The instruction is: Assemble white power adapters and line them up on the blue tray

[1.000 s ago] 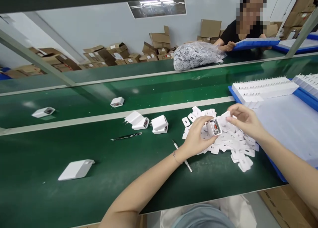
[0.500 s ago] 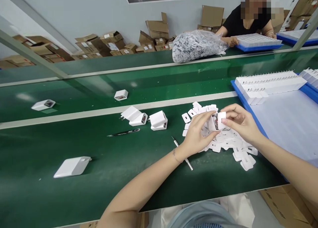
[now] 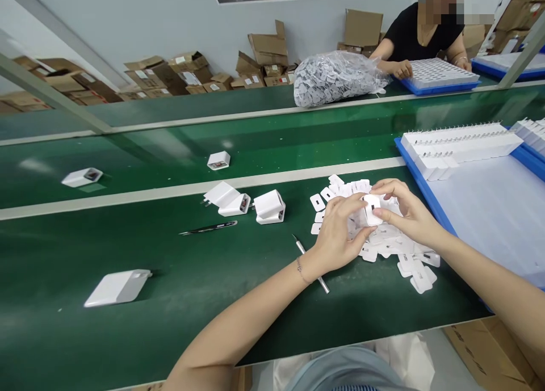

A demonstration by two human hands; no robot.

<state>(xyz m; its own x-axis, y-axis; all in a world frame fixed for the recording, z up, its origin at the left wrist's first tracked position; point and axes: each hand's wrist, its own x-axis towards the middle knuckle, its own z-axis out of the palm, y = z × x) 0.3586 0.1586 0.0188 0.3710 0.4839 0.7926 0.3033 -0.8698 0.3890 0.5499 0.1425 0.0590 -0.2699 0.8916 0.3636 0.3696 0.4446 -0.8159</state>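
My left hand is closed round a white charger housing, mostly hidden by the fingers and by the cover on its end. My right hand pinches a small white end cover with a dark slot, lying over the housing's open end. Whether it is fully seated I cannot tell. Beneath both hands spreads a heap of loose white covers. A silver pen-like tool with a thin tip lies by my left wrist. Further left are black tweezers and several white charger housings, some with open ends.
At right stands a blue tray with rows of white chargers, prongs up. Two housings sit on the green belt strip beyond the light rail. Across it, a co-worker handles another tray beside a clear bag of white parts.
The right hand has brought the cover left onto the housing's open end, hiding the inside. Housings on the far strip have shifted right. The co-worker's hand has moved onto their tray.
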